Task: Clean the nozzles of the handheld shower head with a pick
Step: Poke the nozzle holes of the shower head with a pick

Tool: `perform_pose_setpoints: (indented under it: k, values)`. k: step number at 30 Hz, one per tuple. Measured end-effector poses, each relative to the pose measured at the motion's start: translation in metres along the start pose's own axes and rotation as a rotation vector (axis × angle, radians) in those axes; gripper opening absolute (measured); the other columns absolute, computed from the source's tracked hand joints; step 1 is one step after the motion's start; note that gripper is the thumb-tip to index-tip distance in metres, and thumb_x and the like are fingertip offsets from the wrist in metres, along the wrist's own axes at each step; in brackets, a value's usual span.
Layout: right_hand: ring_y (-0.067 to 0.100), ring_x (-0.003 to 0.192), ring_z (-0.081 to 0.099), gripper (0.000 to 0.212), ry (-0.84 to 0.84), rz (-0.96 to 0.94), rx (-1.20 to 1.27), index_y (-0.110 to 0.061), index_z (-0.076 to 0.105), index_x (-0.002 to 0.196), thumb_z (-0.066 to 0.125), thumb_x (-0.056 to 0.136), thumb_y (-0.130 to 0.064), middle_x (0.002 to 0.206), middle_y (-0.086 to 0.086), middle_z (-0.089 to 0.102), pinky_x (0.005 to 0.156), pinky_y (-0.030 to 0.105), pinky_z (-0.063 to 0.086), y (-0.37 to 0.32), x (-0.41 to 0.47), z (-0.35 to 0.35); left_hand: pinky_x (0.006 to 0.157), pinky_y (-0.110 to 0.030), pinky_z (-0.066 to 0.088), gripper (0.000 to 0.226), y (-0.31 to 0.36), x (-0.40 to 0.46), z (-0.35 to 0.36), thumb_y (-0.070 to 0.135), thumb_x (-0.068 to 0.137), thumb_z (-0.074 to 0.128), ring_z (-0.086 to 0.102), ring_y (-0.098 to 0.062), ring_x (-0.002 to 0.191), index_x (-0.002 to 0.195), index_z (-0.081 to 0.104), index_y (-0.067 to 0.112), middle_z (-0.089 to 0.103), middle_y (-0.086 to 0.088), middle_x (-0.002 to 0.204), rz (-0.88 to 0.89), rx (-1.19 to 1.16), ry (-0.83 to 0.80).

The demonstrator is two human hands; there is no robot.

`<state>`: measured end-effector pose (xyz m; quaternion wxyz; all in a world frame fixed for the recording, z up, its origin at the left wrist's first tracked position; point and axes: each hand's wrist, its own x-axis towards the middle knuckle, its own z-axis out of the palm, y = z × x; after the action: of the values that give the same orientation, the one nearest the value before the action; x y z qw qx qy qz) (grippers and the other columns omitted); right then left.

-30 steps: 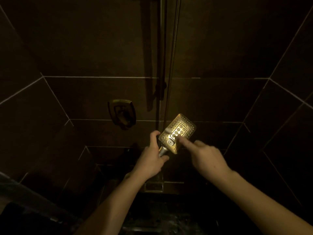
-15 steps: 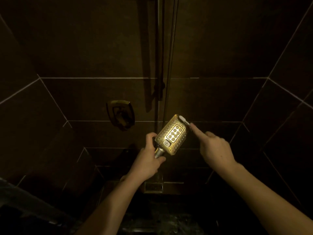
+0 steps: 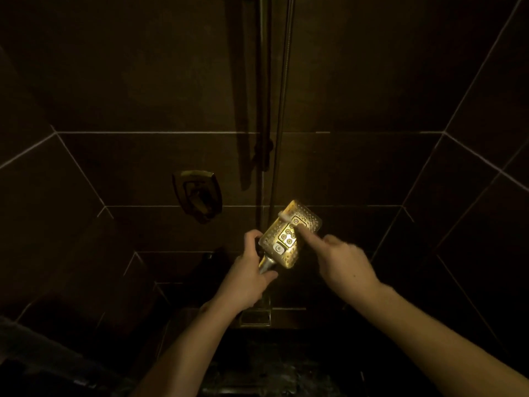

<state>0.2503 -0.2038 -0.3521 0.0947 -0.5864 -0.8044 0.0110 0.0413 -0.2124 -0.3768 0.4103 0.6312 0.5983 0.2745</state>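
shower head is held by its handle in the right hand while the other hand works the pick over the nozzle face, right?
Not quite: the head view shows the left hand gripping the handle of the shower head. The right hand works the pick over the nozzle face.

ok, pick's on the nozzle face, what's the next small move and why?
Probably drag the pick on along the next row of nozzles. The left hand grips the shower head by its handle, face up toward the camera; the right hand holds the pick with its pale tip near the face's upper left edge.
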Motion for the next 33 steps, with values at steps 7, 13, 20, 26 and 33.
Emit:
perform_pose_setpoints:
  k: [7, 13, 20, 26, 33]
  values:
    - [0.009, 0.057, 0.050, 0.073, 0.074, 0.072, -0.069, -0.045, 0.000, 0.153, 0.041, 0.100, -0.017, 0.095, -0.001, 0.055, 0.050, 0.024, 0.045, 0.005, 0.002, -0.006, 0.053, -0.024, 0.050, 0.078, -0.003, -0.002, 0.004, 0.011, 0.092, 0.071, 0.063, -0.011, 0.062, 0.129, 0.018, 0.056, 0.067, 0.001, 0.117, 0.023, 0.005, 0.001]
    - [0.011, 0.068, 0.056, 0.084, -0.054, -0.017, 0.015, -0.051, -0.020, 0.145, 0.043, 0.100, -0.018, 0.102, -0.001, 0.053, 0.063, 0.027, 0.054, -0.012, -0.017, 0.006, 0.053, -0.020, 0.045, 0.077, -0.002, 0.001, 0.006, 0.012, 0.092, 0.071, 0.059, -0.008, 0.066, 0.128, 0.018, 0.054, 0.066, 0.003, 0.116, 0.013, 0.015, 0.007]
    - [0.007, 0.058, 0.048, 0.075, 0.060, 0.113, -0.013, -0.046, -0.005, 0.152, 0.041, 0.100, -0.018, 0.097, 0.000, 0.056, 0.052, 0.022, 0.042, 0.012, -0.003, 0.000, 0.049, -0.018, 0.048, 0.073, -0.003, -0.001, 0.008, 0.012, 0.092, 0.072, 0.062, -0.008, 0.055, 0.137, 0.023, 0.042, 0.066, 0.005, 0.105, -0.009, 0.025, -0.020]
    - [0.014, 0.074, 0.059, 0.086, -0.086, 0.017, 0.095, -0.051, -0.017, 0.147, 0.044, 0.098, -0.015, 0.106, 0.002, 0.055, 0.065, 0.029, 0.053, -0.019, -0.032, 0.021, 0.042, -0.014, 0.044, 0.073, 0.002, 0.001, 0.016, 0.013, 0.094, 0.070, 0.063, -0.011, 0.061, 0.135, 0.019, 0.046, 0.064, 0.001, 0.114, -0.050, 0.013, -0.032]
    - [0.007, 0.061, 0.055, 0.077, 0.051, 0.224, 0.095, -0.047, -0.001, 0.153, 0.043, 0.099, -0.013, 0.091, -0.002, 0.053, 0.054, 0.024, 0.051, 0.018, -0.012, 0.013, 0.044, -0.016, 0.045, 0.072, -0.001, -0.001, 0.022, 0.015, 0.094, 0.070, 0.064, -0.012, 0.064, 0.130, 0.020, 0.051, 0.060, 0.001, 0.118, -0.080, -0.009, -0.068]
